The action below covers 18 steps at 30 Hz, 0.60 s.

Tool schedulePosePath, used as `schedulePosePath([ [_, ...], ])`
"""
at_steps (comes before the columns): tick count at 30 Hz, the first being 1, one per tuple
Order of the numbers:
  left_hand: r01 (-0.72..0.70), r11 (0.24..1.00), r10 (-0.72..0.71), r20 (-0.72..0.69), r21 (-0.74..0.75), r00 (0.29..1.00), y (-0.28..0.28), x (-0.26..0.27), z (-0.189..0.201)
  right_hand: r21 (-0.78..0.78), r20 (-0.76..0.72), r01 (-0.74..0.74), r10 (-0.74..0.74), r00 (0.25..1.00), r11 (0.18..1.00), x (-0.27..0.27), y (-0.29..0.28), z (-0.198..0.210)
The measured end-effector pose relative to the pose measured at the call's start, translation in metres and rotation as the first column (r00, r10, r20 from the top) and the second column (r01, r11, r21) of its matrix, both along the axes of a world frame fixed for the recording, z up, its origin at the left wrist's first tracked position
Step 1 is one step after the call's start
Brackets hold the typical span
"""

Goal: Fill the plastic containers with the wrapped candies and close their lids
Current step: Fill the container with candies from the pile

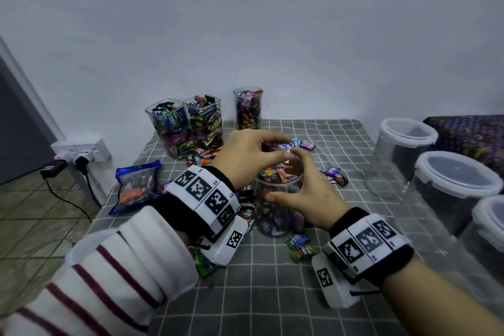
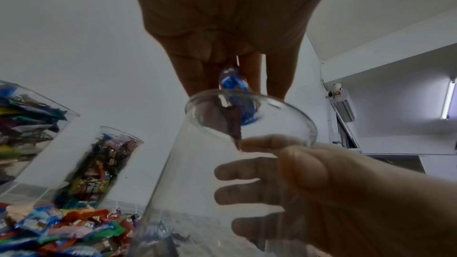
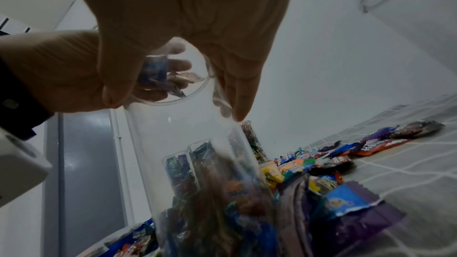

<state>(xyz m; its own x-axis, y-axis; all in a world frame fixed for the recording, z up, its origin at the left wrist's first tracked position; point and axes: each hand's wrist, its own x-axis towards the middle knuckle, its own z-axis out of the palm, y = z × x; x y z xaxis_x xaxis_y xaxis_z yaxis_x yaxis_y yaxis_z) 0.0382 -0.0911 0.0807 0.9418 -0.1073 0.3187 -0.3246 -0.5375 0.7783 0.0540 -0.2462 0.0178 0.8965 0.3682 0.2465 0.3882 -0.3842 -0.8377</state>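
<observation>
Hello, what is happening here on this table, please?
A person is filling a clear container with wrapped candies. The right hand grips the container near its rim, while the left hand holds a blue candy over the opening. Three filled containers stand at the back without lids, and loose candies lie on the checked cloth.

Bare pale wall (image 1: 245,22), tiled floor (image 1: 35,213), grey checked tablecloth (image 1: 272,294), wall socket (image 1: 81,148).

Lidded tub (image 1: 491,229) cut off by right edge.
</observation>
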Motion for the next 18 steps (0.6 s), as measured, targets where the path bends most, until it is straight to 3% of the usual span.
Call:
schedulePosePath([
  [5,0.011,1.0,-0.011,0.006,-0.013,1.0,-0.002,0.0,-0.001,0.015,0.004,0.0,0.0,1.0,1.0,-0.001,0.0,-0.003],
  [12,-0.058,0.992,0.046,0.108,0.112,0.993,-0.003,-0.011,0.002,0.001,0.004,-0.005,0.005,1.0,1.0,0.001,-0.001,-0.004],
  [15,-0.129,0.992,0.129,0.109,-0.01,0.986,0.011,-0.009,0.005,0.015,-0.029,0.007,-0.007,1.0,1.0,0.0,0.0,-0.004],
  [18,-0.231,0.965,0.232,-0.007,-0.123,0.973,0.039,-0.007,0.009,0.025,-0.048,0.002,-0.001,0.999,1.0,-0.001,-0.002,-0.003],
])
